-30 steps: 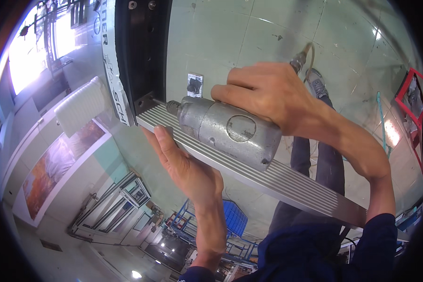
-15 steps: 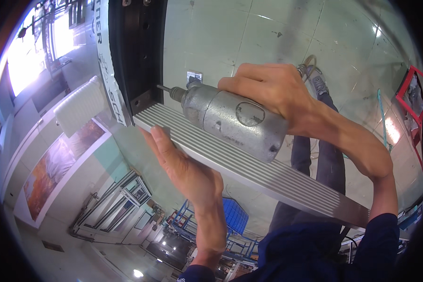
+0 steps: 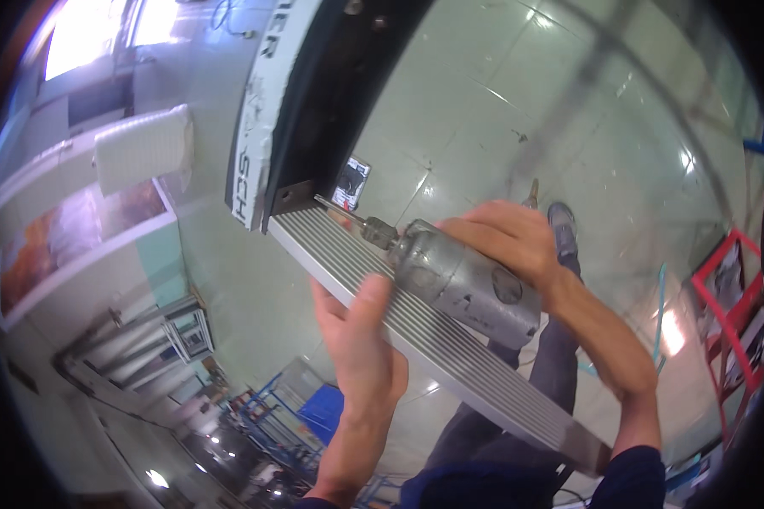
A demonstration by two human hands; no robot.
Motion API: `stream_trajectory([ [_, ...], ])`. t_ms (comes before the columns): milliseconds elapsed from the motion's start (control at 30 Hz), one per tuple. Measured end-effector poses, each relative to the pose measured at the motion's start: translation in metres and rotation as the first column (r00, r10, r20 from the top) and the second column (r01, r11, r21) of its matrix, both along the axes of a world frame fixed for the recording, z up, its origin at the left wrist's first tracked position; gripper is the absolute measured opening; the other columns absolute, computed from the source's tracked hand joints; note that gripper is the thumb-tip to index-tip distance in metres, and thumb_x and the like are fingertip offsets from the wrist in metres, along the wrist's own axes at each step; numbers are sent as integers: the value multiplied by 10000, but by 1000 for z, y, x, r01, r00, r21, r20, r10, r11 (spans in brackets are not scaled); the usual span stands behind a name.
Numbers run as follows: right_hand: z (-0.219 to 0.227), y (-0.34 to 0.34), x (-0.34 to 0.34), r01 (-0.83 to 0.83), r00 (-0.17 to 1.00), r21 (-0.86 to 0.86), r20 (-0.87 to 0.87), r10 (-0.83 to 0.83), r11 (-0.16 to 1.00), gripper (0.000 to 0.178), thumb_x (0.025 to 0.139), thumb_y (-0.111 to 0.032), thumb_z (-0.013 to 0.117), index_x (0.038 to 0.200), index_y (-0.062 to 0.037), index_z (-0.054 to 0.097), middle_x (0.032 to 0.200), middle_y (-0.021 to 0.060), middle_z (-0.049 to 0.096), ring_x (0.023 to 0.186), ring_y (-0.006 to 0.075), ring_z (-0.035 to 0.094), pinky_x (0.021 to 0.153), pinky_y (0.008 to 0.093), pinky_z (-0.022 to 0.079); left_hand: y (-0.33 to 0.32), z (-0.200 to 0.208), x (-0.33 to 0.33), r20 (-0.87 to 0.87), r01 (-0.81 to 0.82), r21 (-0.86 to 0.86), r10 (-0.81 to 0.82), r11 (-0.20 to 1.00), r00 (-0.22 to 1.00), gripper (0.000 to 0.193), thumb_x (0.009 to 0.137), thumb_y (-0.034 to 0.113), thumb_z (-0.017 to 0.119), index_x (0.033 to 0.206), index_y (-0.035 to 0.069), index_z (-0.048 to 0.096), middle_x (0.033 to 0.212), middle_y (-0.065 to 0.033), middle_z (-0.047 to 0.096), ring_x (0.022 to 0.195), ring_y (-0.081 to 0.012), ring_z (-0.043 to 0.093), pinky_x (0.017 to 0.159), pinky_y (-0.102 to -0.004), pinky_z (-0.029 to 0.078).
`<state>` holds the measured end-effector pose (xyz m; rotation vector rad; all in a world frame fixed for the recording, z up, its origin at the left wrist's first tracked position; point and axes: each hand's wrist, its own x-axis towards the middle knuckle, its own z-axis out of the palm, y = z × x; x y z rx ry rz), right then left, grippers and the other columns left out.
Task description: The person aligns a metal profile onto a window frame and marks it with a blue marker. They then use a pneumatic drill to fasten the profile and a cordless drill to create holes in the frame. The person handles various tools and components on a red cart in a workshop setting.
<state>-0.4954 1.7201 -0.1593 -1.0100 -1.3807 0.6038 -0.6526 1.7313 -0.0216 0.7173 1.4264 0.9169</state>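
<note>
My right hand (image 3: pixel 505 242) grips a grey metal power drill (image 3: pixel 463 284) lying across a long ribbed aluminium profile (image 3: pixel 450 348). The drill's bit (image 3: pixel 339 209) points at the corner where the profile meets a dark frame piece (image 3: pixel 331 110) with a white edge. My left hand (image 3: pixel 361 339) is pressed against the profile's near side from below, thumb up over its edge, steadying it just beside the drill body.
A pale tiled floor (image 3: pixel 518 102) lies far below, with my legs and a shoe (image 3: pixel 562 225) on it. A red rack (image 3: pixel 726 297) stands at the right. Blue frames and a blue crate (image 3: pixel 323 411) sit lower left. A wall with pictures (image 3: pixel 76 229) runs along the left.
The view has swung so the frame corner sits higher and more central. The drill has drawn back a little along the profile, baring its bit. My left thumb has come up over the profile's edge.
</note>
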Motion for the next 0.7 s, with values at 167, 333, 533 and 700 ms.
stream_trajectory([
  [167, 8, 6, -11, 15, 1000, -3, 8, -15, 1000, 440, 705, -155, 781, 1122, -25, 735, 839, 79, 680, 703, 234, 678, 596, 342, 517, -4, 25, 14, -34, 3, -117, -7, 993, 999, 825, 761, -49, 848, 1462, -23, 414, 1332, -130, 567, 1221, -238, 604, 1028, -384, 533],
  [333, 27, 7, -5, -44, 999, -83, -17, 42, 996, 435, 707, -154, 780, 1116, -14, 730, 843, 76, 692, 687, 234, 676, 588, 344, 517, -4, 26, 17, 7, -27, -110, 28, 994, 1000, 727, 810, -55, 818, 1428, -10, 440, 1287, -126, 598, 1177, -223, 630, 1012, -371, 545],
  [533, 38, 8, -5, -47, 999, -109, -14, 45, 993, 409, 730, -158, 780, 1106, -5, 727, 887, 94, 727, 706, 239, 697, 602, 352, 538, -3, 30, 21, 42, -60, -105, 65, 993, 997, 718, 816, -48, 816, 1427, -9, 441, 1282, -130, 606, 1173, -219, 635, 1010, -373, 544],
  [700, 37, 7, -7, -50, 999, -136, -6, 50, 989, 419, 720, -166, 793, 1103, -10, 727, 895, 102, 734, 718, 250, 706, 614, 356, 547, 0, 31, 20, 30, -41, -110, 44, 993, 999, 724, 815, -34, 822, 1430, -5, 441, 1278, -128, 611, 1166, -218, 636, 1011, -377, 539],
])
